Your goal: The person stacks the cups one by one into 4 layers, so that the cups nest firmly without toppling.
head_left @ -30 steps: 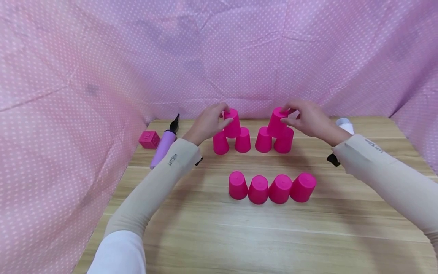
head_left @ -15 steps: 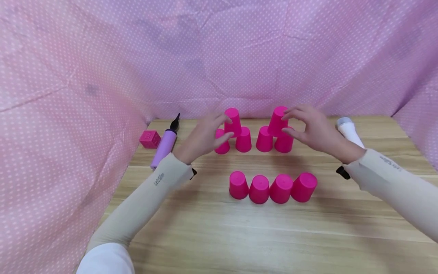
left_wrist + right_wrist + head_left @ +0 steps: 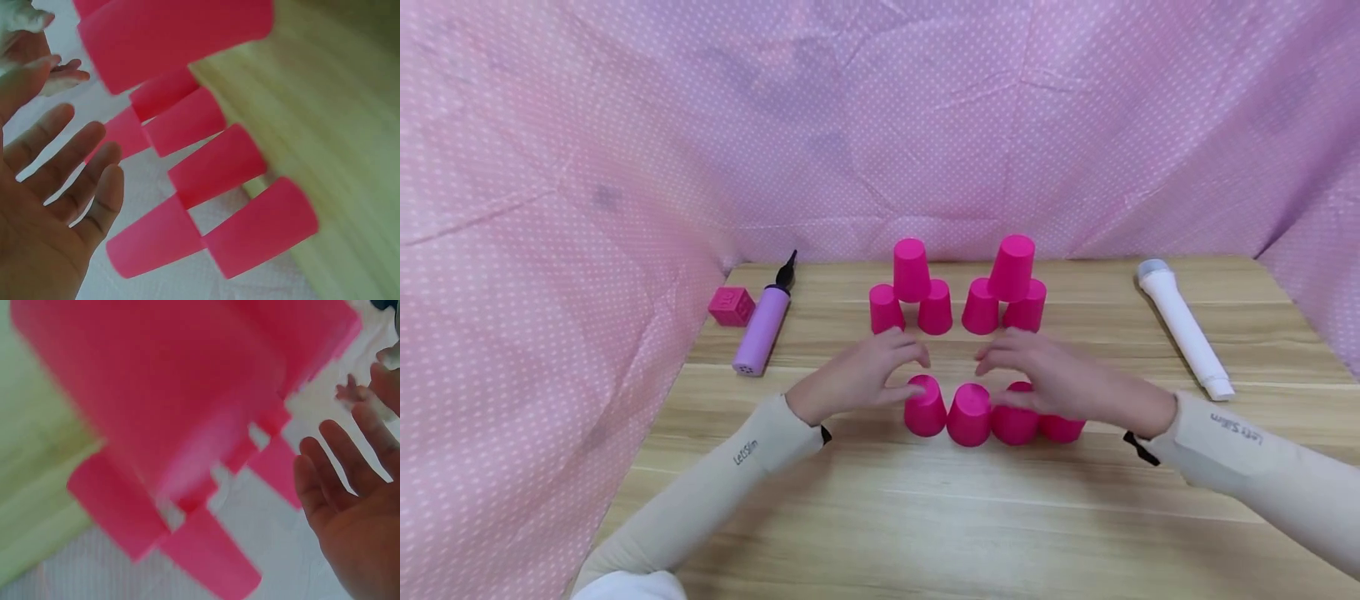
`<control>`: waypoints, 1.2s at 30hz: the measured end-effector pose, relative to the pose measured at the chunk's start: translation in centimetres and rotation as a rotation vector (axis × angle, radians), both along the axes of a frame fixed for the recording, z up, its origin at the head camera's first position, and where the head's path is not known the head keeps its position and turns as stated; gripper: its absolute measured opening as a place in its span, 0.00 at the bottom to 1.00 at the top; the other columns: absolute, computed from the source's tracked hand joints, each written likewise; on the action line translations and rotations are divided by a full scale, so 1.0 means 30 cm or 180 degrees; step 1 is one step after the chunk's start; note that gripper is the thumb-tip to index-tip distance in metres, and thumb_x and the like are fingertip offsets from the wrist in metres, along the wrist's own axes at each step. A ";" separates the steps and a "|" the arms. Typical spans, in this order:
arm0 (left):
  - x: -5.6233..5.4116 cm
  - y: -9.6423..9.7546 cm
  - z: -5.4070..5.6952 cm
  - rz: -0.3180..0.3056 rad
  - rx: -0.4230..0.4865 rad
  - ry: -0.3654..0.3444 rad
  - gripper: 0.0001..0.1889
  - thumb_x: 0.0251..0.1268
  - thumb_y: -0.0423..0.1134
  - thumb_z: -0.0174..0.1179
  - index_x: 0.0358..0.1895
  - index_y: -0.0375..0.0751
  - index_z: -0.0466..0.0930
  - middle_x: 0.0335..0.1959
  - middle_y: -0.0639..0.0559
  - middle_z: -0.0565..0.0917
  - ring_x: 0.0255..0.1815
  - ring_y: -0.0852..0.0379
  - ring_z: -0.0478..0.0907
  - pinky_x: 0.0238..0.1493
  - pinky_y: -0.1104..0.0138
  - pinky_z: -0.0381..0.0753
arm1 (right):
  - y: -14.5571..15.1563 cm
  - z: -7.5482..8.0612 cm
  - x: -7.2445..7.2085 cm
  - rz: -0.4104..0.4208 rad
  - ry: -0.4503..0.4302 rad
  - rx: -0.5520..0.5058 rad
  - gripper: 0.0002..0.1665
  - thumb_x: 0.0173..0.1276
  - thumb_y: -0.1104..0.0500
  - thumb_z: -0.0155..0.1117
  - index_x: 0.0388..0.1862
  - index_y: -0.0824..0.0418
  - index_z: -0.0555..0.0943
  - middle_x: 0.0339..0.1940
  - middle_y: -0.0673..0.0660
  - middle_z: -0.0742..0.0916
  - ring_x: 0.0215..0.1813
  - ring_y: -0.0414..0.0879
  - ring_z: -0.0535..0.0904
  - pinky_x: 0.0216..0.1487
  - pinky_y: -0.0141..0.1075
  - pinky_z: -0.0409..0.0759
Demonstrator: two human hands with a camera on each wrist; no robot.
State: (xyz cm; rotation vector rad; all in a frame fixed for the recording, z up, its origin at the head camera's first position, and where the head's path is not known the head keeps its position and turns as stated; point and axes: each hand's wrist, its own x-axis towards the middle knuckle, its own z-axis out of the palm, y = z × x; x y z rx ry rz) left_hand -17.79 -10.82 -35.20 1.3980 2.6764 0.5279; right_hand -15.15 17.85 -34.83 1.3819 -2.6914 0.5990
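Note:
Several pink cups stand upside down on the wooden table. At the back are two small stacks, each with one cup on top of two: a left top cup (image 3: 912,271) and a right top cup (image 3: 1012,268). Nearer is a front row, from its leftmost cup (image 3: 925,408) to a rightmost one partly hidden by the right hand. My left hand (image 3: 868,375) hovers by the leftmost cup, thumb over its top edge, fingers spread and relaxed. My right hand (image 3: 1052,375) reaches over the two right cups of the row. In both wrist views the palms hold nothing.
On the left of the table (image 3: 865,500) lie a pink cube (image 3: 732,307) and a purple hand pump (image 3: 763,329) with a black nozzle. A white cylindrical tool (image 3: 1186,327) lies on the right. Pink dotted cloth (image 3: 880,125) hangs behind and at the sides.
Both hands have let go of the top cups at the back and moved down toward the front row. The two stacks stay standing, and the front cups keep their places.

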 end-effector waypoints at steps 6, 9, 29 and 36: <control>0.021 -0.011 -0.052 -0.0062 -0.0075 -0.0202 0.20 0.55 0.49 0.69 0.49 0.50 0.78 0.47 0.59 0.76 0.49 0.63 0.70 0.51 0.70 0.72 | -0.042 -0.044 0.035 0.0085 -0.0141 0.0198 0.22 0.50 0.51 0.77 0.45 0.53 0.83 0.49 0.51 0.82 0.52 0.46 0.75 0.49 0.41 0.77; 0.026 -0.015 -0.068 -0.0020 -0.0041 -0.0347 0.20 0.55 0.48 0.68 0.51 0.50 0.77 0.48 0.60 0.76 0.50 0.64 0.70 0.51 0.71 0.73 | -0.047 -0.052 0.040 0.0044 -0.0195 0.0185 0.22 0.50 0.52 0.78 0.44 0.53 0.83 0.48 0.50 0.82 0.51 0.45 0.75 0.48 0.40 0.78; 0.040 -0.019 -0.073 0.0049 0.0049 -0.0358 0.18 0.57 0.48 0.67 0.50 0.52 0.77 0.45 0.63 0.75 0.49 0.61 0.72 0.50 0.70 0.73 | -0.063 -0.052 0.037 -0.0038 -0.0289 0.0186 0.20 0.51 0.53 0.77 0.43 0.53 0.83 0.45 0.48 0.82 0.49 0.43 0.75 0.46 0.38 0.79; 0.048 -0.025 -0.066 0.0062 0.0103 -0.0265 0.18 0.57 0.48 0.67 0.50 0.53 0.77 0.46 0.64 0.74 0.49 0.67 0.69 0.52 0.69 0.73 | -0.059 -0.039 0.038 -0.0070 -0.0295 0.0156 0.22 0.50 0.52 0.77 0.45 0.53 0.82 0.44 0.47 0.81 0.48 0.42 0.74 0.46 0.37 0.79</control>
